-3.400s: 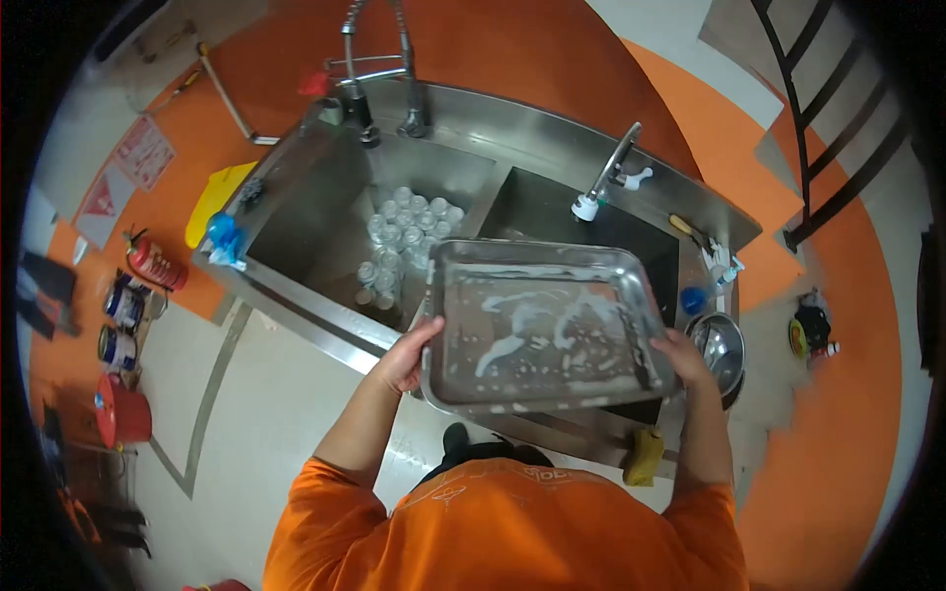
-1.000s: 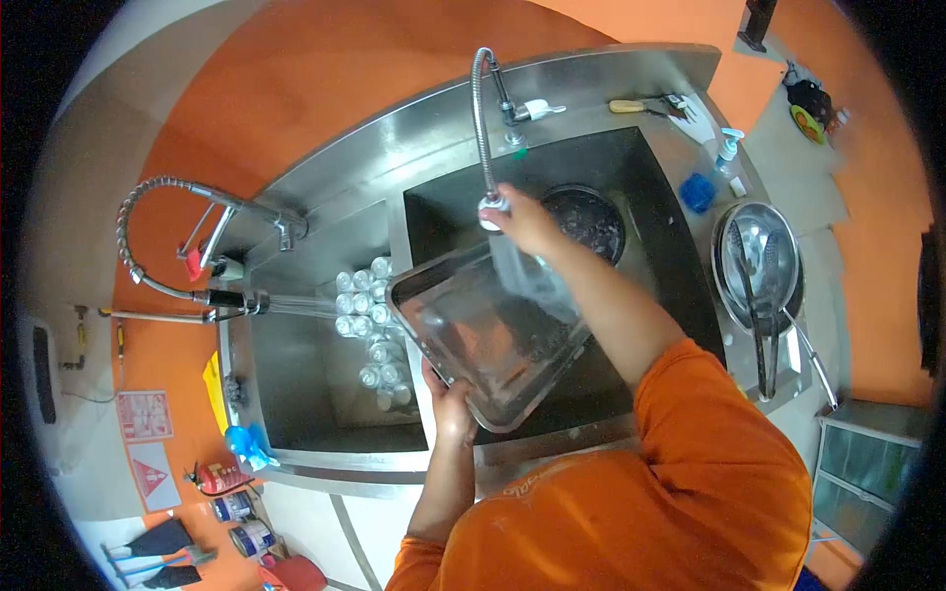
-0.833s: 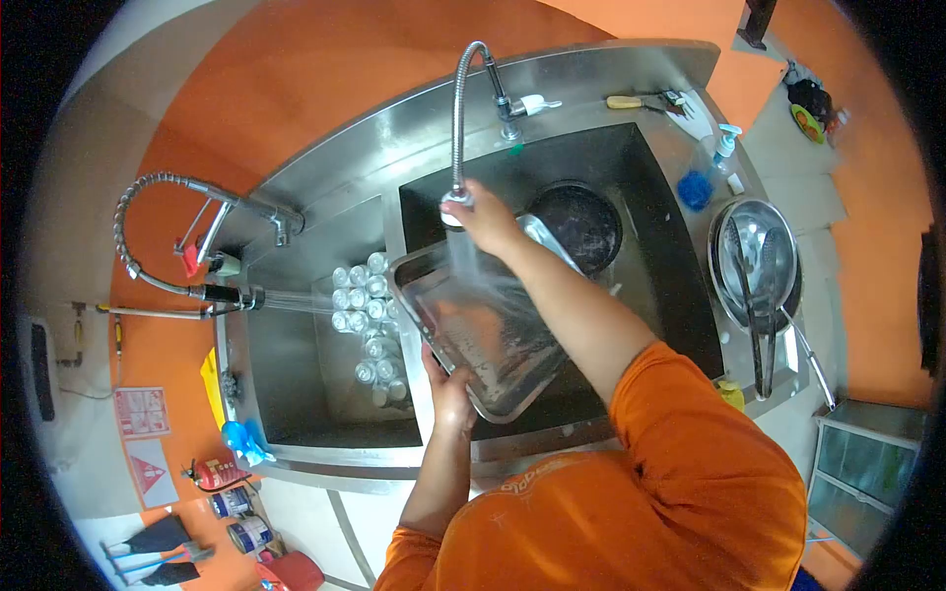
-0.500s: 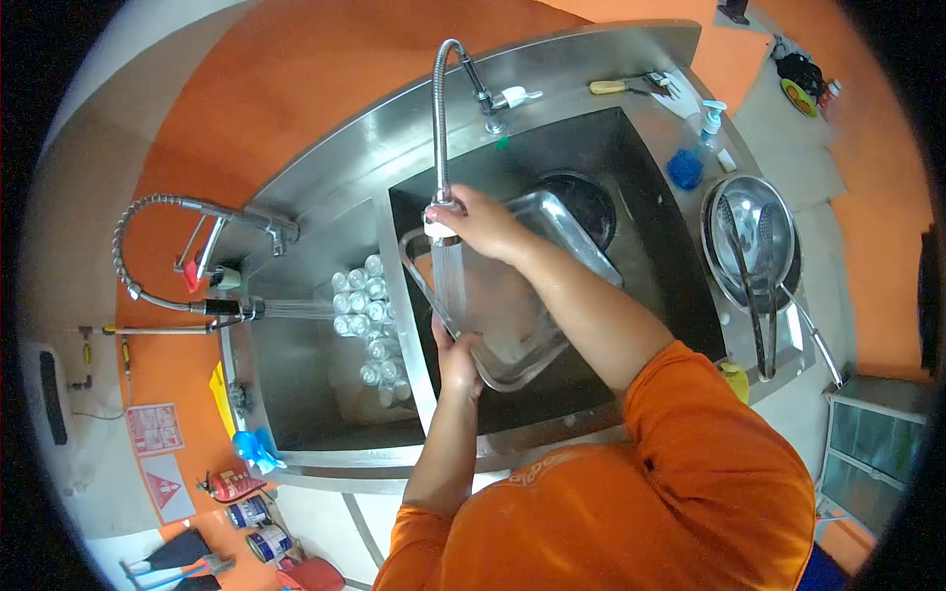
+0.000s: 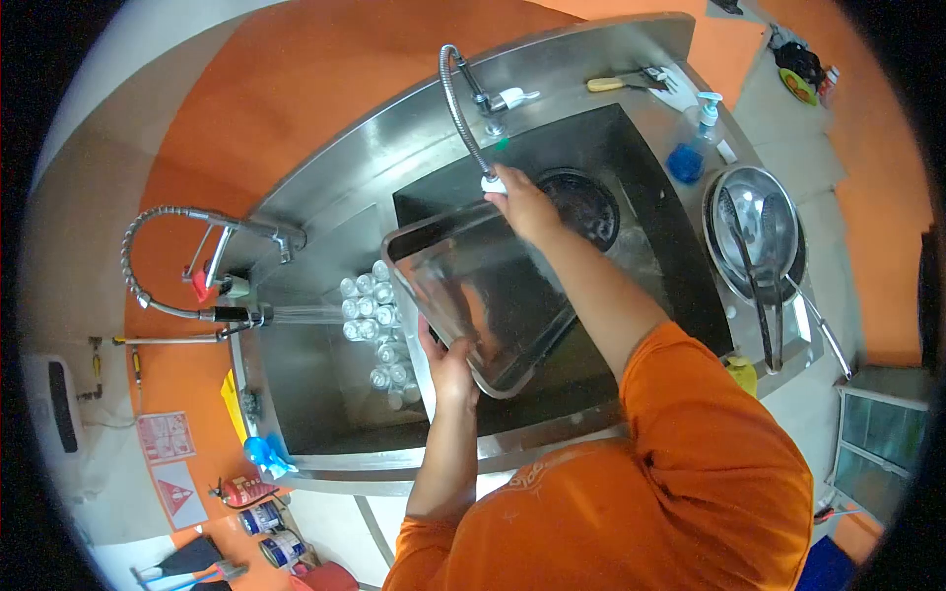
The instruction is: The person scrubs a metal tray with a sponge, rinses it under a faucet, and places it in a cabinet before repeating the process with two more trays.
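My left hand [image 5: 453, 372] grips the lower left edge of a rectangular metal tray [image 5: 483, 295], which is tilted over the right sink basin. My right hand [image 5: 527, 207] is closed round the white-and-metal spray head [image 5: 493, 184] at the end of a flexible hose [image 5: 455, 108], near the tray's upper edge. The tray's inner surface looks wet and reflects orange. Behind my right forearm, a round black pan [image 5: 581, 212] lies in the right basin [image 5: 670, 295].
Several clear glasses [image 5: 370, 310] stand in the left basin [image 5: 305, 394], under water from a second spray tap [image 5: 232, 314]. Strainers with tongs [image 5: 759, 231] and a blue soap bottle [image 5: 687, 158] sit on the right counter. A knife [image 5: 611, 85] lies at the back.
My right hand and the spray head have moved up and right, away from the tray's left side. The tray has turned and tilted more upright in my left hand.
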{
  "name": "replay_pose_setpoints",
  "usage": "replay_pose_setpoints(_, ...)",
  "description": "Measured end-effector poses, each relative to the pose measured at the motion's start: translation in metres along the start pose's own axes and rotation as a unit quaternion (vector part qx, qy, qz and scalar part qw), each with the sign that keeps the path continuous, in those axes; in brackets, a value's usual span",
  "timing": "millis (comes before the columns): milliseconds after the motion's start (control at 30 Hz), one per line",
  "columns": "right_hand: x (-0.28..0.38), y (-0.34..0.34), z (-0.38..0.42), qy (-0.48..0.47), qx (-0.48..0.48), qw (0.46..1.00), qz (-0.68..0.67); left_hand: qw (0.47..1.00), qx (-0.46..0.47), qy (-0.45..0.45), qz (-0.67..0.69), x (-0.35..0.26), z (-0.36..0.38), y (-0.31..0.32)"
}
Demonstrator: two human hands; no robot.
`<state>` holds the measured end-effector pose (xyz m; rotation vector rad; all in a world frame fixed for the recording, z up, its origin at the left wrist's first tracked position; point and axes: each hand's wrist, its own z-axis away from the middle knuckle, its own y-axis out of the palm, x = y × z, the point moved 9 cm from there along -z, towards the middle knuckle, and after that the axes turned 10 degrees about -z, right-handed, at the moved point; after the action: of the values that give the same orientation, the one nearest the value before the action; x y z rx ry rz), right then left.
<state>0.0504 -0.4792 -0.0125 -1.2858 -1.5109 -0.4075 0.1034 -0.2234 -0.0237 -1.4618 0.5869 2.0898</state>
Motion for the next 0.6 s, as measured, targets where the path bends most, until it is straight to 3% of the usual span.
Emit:
replay_pose_setpoints(167, -0.017, 0.015, -0.017, 0.001, 0.029, 1.0, -0.011, 0.999, -0.042, -0.02, 0.015, -0.009, 0.024, -0.023)
replay_pose_setpoints(267, -0.014, 0.023, -0.014, 0.009, 0.071, 0.989, -0.13, 0.999, -0.052, -0.007, 0.0, -0.017, 0.035, -0.029)
replay_pose_setpoints(367, -0.074, 0.037, 0.026, 0.169, 0.009, 0.973, -0.159, 0.997, -0.056, 0.044, -0.021, -0.028, 0.042, -0.032)
replay_pose_setpoints(400, -0.118, 0.064, 0.045, 0.298, 0.089, 0.932, -0.187, 0.996, -0.056, 0.061, -0.021, -0.031, 0.045, -0.033)
replay_pose_setpoints(433, -0.122, 0.071, 0.054, 0.319, 0.119, 0.906, -0.253, 0.995, -0.058, 0.079, -0.021, -0.034, 0.047, -0.034)
replay_pose_setpoints(533, -0.135, 0.096, 0.053, 0.359, 0.095, 0.861, -0.348, 0.987, -0.076, 0.118, -0.078, -0.048, 0.058, -0.035)
replay_pose_setpoints(600, -0.116, 0.094, 0.042, 0.37, 0.092, 0.87, -0.314, 0.985, -0.085, 0.122, -0.084, -0.047, 0.061, -0.043)
